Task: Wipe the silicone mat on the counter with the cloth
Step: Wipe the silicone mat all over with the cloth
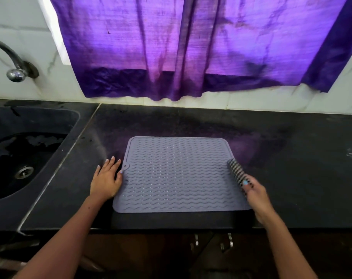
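- Both forearms reached in from the near edge of the dark stone bench [191, 121], one on either side of the silicone mat [177, 174].
- Left hand [106, 180] lay flat on the bench at the mat's left edge, fingers [112, 162] straight and spread, holding nothing; the thumb touched the edge just below a small hanging tab [126, 166].
- Right hand [255, 193] gripped a rolled black-and-white checked cloth [236, 172] over the mat's right edge, fingers curled round it, the roll's free end pointing away from the person.
- Grey, square with rounded corners, the mat lay flat near the bench's front, its surface ribbed in wavy rows inside a raised rim.
- Bare bench stretched behind and right of the mat; a dark sink [26, 158] sat well to the left.
- A purple curtain [191, 47] hung over the pale tiled wall; a metal tap [12, 63] curved at far left.
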Motion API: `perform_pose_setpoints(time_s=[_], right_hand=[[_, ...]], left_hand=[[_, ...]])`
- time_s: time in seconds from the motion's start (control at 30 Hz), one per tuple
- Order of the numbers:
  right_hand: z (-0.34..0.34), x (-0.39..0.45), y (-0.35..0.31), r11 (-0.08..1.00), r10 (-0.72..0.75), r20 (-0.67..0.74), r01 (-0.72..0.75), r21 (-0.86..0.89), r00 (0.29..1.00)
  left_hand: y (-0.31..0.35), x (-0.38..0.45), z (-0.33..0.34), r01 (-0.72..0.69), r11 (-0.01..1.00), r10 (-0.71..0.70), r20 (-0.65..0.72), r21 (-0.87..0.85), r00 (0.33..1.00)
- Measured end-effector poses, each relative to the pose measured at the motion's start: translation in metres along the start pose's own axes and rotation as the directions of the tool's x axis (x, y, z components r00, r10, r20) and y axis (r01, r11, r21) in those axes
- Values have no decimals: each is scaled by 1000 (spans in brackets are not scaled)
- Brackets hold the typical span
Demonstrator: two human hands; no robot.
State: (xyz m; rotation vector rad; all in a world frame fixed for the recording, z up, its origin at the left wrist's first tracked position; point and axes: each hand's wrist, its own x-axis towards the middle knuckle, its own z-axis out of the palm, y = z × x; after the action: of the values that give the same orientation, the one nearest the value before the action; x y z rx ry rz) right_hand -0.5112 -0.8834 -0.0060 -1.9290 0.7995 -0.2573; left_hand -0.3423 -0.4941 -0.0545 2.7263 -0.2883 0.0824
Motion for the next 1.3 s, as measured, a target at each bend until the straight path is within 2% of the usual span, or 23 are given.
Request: perform_pose_setpoints(time_s=[0.03,0.07,0.13,0.17,0.2,0.27,0.33,0.37,0.4,0.6,0.67,0.73,0.77,0.8,0.83,0.87,0.9,0.97,1.07,1.13,1.17,1.2,1.3], right_hand=[[-3,3,-8,985,71,-43,-64,160,997],[-4,2,-12,966,123,-99,-96,241,987],[4,-13,-23,982,84,-194,-47,185,977],[13,-27,-31,995,-15,-199,35,98,980],[26,-40,-35,990,-141,-159,143,0,977],[58,-60,-29,930,-321,30,321,-179,947],[85,-69,-16,769,-417,185,454,-450,890],[92,-69,-8,675,-464,213,498,-544,860],[95,-68,-3,630,-480,221,509,-586,849],[86,-55,-12,574,-424,331,533,-621,843],[83,-52,-20,606,-365,347,503,-616,864],[76,-46,-30,735,-269,319,408,-541,909],[72,-42,-38,836,-207,296,326,-441,933],[68,-36,-46,937,-145,268,219,-272,952],[66,-34,-53,992,-90,248,110,-67,965],[68,-33,-56,995,-46,207,26,97,977],[70,-36,-60,985,-23,164,-6,175,986],[82,-55,-68,991,-117,109,109,75,987],[113,-87,-58,896,-337,259,392,-207,905],[133,-101,-40,695,-464,355,582,-421,812],[139,-103,-32,601,-498,386,630,-491,776],[142,-103,-26,554,-498,402,638,-534,769],[142,-99,-24,508,-512,411,651,-564,755]], left_hand=[[-1,0,-4,-3,1000,3,35,-12,999],[-3,-2,-6,-11,1000,12,70,-16,997],[-9,-11,-9,-46,999,46,95,4,994],[-11,-18,-9,-56,998,53,92,25,994],[-12,-25,-8,-62,997,57,85,49,995],[-13,-40,-5,-67,993,61,61,99,996],[-9,-46,-4,-61,991,58,32,120,998],[-7,-46,-4,-56,992,54,17,117,998],[-7,-46,-4,-52,993,52,4,110,999],[-8,-45,-1,-44,995,47,-38,92,998],[-7,-46,-2,-41,996,45,-53,81,998],[-6,-47,-4,-38,997,43,-54,74,998],[-6,-47,-5,-40,997,43,-53,70,998],[-5,-47,-5,-39,997,42,-51,64,998],[-5,-47,-6,-38,998,41,-51,58,998],[-5,-48,-6,-38,998,41,-50,53,998],[-5,-48,-6,-36,998,39,-51,50,998],[-5,-47,-7,-33,998,36,-54,45,998],[-5,-47,-7,-31,998,33,-48,51,998],[-5,-47,-7,-31,998,33,-49,45,998],[-6,-47,-6,-29,999,31,-50,41,998],[-6,-47,-6,-29,999,30,-49,38,998],[-6,-46,-5,-30,999,32,-51,35,998]])
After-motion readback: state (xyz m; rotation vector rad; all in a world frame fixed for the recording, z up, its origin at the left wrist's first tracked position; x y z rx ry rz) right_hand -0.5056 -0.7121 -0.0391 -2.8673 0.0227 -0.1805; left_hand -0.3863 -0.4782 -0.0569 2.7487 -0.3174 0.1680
